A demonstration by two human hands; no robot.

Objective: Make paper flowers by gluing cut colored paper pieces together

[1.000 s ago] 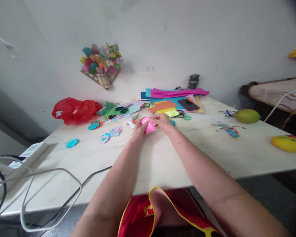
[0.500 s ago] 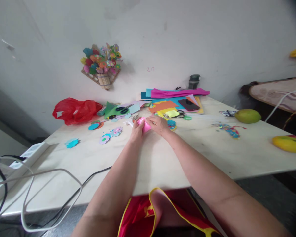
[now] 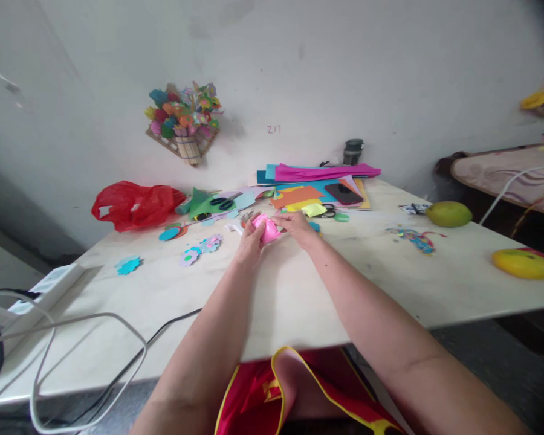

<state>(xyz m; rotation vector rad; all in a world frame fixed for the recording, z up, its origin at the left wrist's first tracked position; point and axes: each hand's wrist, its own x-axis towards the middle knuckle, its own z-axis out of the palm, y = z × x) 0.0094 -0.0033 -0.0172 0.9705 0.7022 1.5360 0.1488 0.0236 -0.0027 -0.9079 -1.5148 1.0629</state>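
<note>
Over the middle of the table I hold a small, shiny, bright pink packet [image 3: 267, 231]; what it contains cannot be made out. My left hand [image 3: 250, 243] is closed on its left side. Thumb and fingers of my right hand [image 3: 299, 228] pinch its upper right edge. A yellow packet [image 3: 314, 209] lies just behind my right hand, beside black-handled scissors [image 3: 329, 210]. Left of my hands are lilac and blue paper flowers [image 3: 211, 243], and a white object [image 3: 234, 228] sits close to my left fingers. A blue paper piece [image 3: 315, 227] is partly hidden by my right hand.
Coloured sheets [image 3: 299, 196], a phone [image 3: 343, 194] and a red plastic bag [image 3: 136, 205] lie toward the wall. Two mangoes [image 3: 450, 214] are at the right. A power strip [image 3: 49, 296] and loose cables [image 3: 113, 314] occupy the left front.
My right fingers have shifted slightly right along the pink packet, which now shows more of its surface between my hands. The whole view has moved a little.
</note>
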